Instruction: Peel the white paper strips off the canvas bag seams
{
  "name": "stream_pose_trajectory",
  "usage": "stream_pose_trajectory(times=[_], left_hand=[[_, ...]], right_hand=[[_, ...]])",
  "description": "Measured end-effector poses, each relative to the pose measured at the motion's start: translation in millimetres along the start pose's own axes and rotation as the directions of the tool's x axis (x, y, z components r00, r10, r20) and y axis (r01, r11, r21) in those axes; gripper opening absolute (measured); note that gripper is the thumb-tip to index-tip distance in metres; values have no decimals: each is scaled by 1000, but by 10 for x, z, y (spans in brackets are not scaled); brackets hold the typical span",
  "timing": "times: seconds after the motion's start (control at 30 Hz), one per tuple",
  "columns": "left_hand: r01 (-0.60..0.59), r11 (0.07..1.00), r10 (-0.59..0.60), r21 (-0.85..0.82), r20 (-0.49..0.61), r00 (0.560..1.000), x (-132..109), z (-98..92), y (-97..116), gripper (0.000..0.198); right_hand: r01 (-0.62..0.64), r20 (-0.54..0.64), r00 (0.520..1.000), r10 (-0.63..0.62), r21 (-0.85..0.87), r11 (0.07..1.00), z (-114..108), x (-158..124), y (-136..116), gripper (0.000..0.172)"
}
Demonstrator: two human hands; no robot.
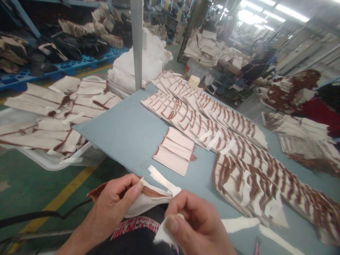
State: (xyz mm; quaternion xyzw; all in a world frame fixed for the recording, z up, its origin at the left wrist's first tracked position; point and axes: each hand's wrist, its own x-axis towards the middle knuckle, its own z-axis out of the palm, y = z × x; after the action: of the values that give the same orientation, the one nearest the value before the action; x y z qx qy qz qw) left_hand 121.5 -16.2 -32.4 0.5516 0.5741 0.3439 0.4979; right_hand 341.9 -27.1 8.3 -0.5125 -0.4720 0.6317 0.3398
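Observation:
A cream and brown fabric piece (152,200) stretches between my two hands above my lap. My left hand (119,196) pinches its edge between thumb and forefinger. My right hand (196,223) is closed at the other end, with white material (164,232) showing below the thumb. A white strip (162,179) rises from the fabric near my right fingers and lies over the table edge. Just beyond, a flat cream panel with brown seams (174,150) rests on the blue-grey table (119,131).
Overlapping rows of cream and brown pieces (202,124) cover the table's right side. White strips (240,225) lie near the front. A filled white bin (50,164) stands left; a metal post (136,46) rises behind the table. A person (255,67) sits farther back.

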Motion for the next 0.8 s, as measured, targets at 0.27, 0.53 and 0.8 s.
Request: stream_pose_trajectory(times=[0.27,0.53,0.8], left_hand=[[-25,997,27,-80,25,999,-60,-68,31,50],[9,988,0,-152,59,998,-75,-42,60,48],[31,991,-26,-127,47,999,-70,-25,47,50]], right_hand=[[84,53,996,-72,-266,960,286,139,-116,17],[38,41,999,-26,-331,943,282,186,-142,25],[28,14,1000,-25,-333,943,288,257,-95,25]])
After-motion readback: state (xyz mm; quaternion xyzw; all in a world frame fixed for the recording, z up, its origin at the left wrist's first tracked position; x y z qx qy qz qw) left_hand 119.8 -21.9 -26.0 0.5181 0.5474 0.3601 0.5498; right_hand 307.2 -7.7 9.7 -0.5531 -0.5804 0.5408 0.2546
